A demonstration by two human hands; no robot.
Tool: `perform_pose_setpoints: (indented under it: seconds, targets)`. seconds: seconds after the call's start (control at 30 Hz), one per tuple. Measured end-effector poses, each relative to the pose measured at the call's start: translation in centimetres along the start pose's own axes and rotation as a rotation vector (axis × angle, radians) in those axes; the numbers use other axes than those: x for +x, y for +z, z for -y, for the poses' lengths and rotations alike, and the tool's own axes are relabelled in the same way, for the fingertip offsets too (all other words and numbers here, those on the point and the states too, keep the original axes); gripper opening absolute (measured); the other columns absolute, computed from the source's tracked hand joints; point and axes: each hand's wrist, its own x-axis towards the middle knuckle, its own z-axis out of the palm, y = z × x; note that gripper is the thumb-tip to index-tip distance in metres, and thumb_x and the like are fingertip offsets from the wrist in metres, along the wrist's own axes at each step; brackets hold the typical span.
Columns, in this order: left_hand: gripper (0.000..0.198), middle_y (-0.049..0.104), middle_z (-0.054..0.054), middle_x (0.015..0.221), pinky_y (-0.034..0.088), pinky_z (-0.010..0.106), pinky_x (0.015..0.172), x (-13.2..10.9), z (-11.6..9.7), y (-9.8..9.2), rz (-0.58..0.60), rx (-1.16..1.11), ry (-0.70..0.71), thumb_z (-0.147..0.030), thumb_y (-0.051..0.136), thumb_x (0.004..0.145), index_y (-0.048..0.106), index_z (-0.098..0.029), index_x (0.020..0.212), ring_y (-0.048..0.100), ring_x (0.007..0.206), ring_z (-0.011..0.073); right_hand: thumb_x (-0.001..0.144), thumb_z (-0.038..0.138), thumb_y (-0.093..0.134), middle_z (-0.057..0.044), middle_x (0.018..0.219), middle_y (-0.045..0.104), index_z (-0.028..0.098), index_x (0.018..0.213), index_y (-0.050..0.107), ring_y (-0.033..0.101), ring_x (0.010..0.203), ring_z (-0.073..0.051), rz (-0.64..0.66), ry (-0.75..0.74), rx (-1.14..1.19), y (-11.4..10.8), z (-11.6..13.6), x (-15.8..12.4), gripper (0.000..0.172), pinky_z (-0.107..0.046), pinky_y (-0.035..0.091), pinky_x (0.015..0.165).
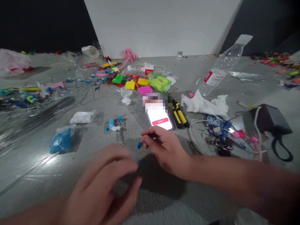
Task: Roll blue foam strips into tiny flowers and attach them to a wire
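My right hand (165, 150) is closed in a pinch, with a small piece of blue clay (139, 145) at its fingertips. Lower and nearer, my left hand (105, 184) is curled and smeared by motion. A gap shows between its thumb and forefinger, and a dark blue bit (141, 163) lies at the forefinger's tip; whether it is gripped I cannot tell. Beyond the hands, a curved clay shape (114, 125) in blue and white rests on the grey surface, small blue lumps beside it. To the left lies a bag of blue clay (61, 140), near a white clay packet (82, 117).
A lit phone (158, 117) lies just past my right hand, beside yellow-black pliers (180, 115). An upright, tilted plastic bottle (217, 70), crumpled tissue (206, 104) and a black box with a strap (272, 118) stand right. Thin wires (35, 125) spread left.
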Motion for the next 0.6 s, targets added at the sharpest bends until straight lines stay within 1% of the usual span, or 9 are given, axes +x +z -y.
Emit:
perform_pose_setpoints:
  seconds: [0.07,0.1,0.17,0.2,0.27,0.37,0.47,0.53,0.6]
  targets:
    - [0.029,0.064,0.011,0.115,0.056,0.04,0.084,5.4,-0.3,0.1,0.11,0.132,0.065,-0.016,0.062,0.094,0.061,-0.016,0.124,0.063,0.1,0.0236,0.096,0.028,0.064,0.0,0.085,0.071,0.02,0.101,0.067,0.067,0.075,-0.012,-0.055,-0.012,-0.042,-0.1,0.2,0.1,0.01,-0.026,0.053,0.07]
    - [0.027,0.063,0.011,0.111,0.055,0.04,0.082,7.2,-0.4,0.1,0.149,0.211,0.125,-0.013,0.059,0.095,0.061,-0.015,0.122,0.062,0.096,0.0233,0.094,0.027,0.066,0.0,0.084,0.072,0.02,0.097,0.068,0.067,0.075,-0.012,-0.072,-0.02,-0.081,-0.2,0.3,0.2,0.009,-0.025,0.053,0.069]
    - [0.027,0.062,0.013,0.114,0.055,0.043,0.085,9.0,-0.4,0.3,0.197,0.301,0.166,-0.013,0.057,0.095,0.06,-0.015,0.121,0.06,0.1,0.0257,0.095,0.028,0.065,0.0,0.08,0.072,0.02,0.09,0.07,0.066,0.073,-0.013,-0.084,-0.043,-0.183,-0.3,0.5,0.3,0.011,-0.025,0.051,0.067]
    - [0.024,0.062,0.013,0.114,0.055,0.044,0.084,9.2,-0.3,0.3,0.211,0.326,0.175,-0.014,0.056,0.096,0.06,-0.015,0.119,0.059,0.1,0.0264,0.097,0.028,0.062,0.0,0.079,0.072,0.02,0.087,0.07,0.065,0.073,-0.013,-0.084,-0.058,-0.233,-0.4,0.5,0.3,0.015,-0.026,0.05,0.067]
    - [0.022,0.061,0.013,0.115,0.055,0.044,0.084,8.9,0.1,0.5,0.242,0.348,0.171,-0.016,0.056,0.097,0.061,-0.014,0.118,0.059,0.101,0.0274,0.1,0.026,0.057,-0.001,0.083,0.074,0.021,0.091,0.071,0.067,0.077,-0.014,-0.084,-0.092,-0.299,-0.4,0.5,0.4,0.018,-0.026,0.05,0.069]
    - [0.021,0.062,0.013,0.116,0.056,0.044,0.085,8.4,0.8,0.8,0.255,0.371,0.165,-0.017,0.054,0.098,0.061,-0.014,0.118,0.059,0.102,0.0274,0.098,0.023,0.06,-0.001,0.094,0.075,0.021,0.101,0.07,0.069,0.084,-0.014,-0.107,-0.112,-0.275,-0.3,0.3,0.4,0.011,-0.025,0.053,0.073]
    - [0.018,0.066,0.011,0.109,0.055,0.044,0.083,8.5,1.4,1.0,0.266,0.401,0.188,-0.016,0.053,0.098,0.063,-0.015,0.113,0.059,0.097,0.026,0.095,0.027,0.066,0.0,0.086,0.073,0.021,0.093,0.07,0.067,0.077,-0.013,-0.097,-0.118,-0.268,-0.4,0.3,0.4,0.008,-0.024,0.052,0.069]
    - [0.018,0.068,0.01,0.107,0.055,0.043,0.083,8.7,1.6,1.2,0.288,0.393,0.206,-0.015,0.053,0.098,0.064,-0.015,0.112,0.061,0.095,0.0253,0.098,0.029,0.062,0.0,0.08,0.071,0.02,0.087,0.068,0.065,0.073,-0.013,-0.088,-0.148,-0.327,-0.4,0.4,0.3,0.016,-0.025,0.049,0.067]
    - [0.018,0.069,0.01,0.107,0.054,0.041,0.083,8.7,1.7,1.2,0.312,0.381,0.191,-0.014,0.052,0.098,0.066,-0.016,0.109,0.061,0.095,0.0247,0.101,0.027,0.055,-0.001,0.08,0.07,0.019,0.087,0.067,0.063,0.074,-0.013,-0.089,-0.185,-0.377,-0.5,0.4,0.3,0.02,-0.027,0.048,0.069]
